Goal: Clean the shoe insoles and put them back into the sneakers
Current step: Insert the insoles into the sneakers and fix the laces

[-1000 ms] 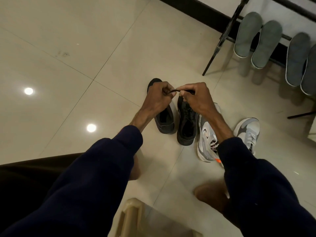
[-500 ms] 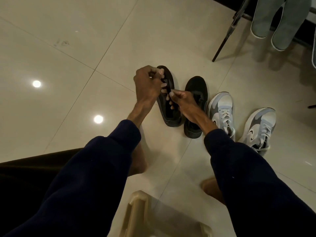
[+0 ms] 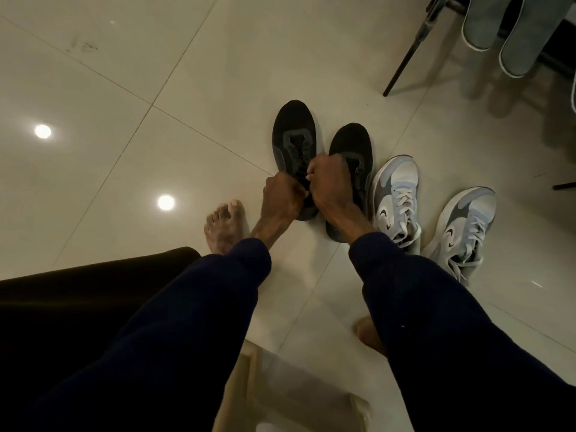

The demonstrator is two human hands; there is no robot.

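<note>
Tiled floor [image 3: 187,73]; L hand [image 3: 280,198] & R hand [image 3: 330,182] fingers curled, pinching black sneaker [image 3: 294,126] laces [image 3: 298,160].

The floor [image 3: 218,57] is glossy cream tile crossed by thin dark grout lines, with two round white light spots [image 3: 42,131] at the left of the frame. At centre are matt black sneakers [image 3: 294,132] with black laces [image 3: 299,154]. Right of them are the white-and-grey sneakers [image 3: 394,194], with white laces and a small dark curved mark on the side. In the upper right are grey insoles [image 3: 481,23] edged in white and a black rack leg [image 3: 408,54]. The sleeves [image 3: 187,322] are navy. At the bottom edge is a beige stool [image 3: 243,385].
</note>
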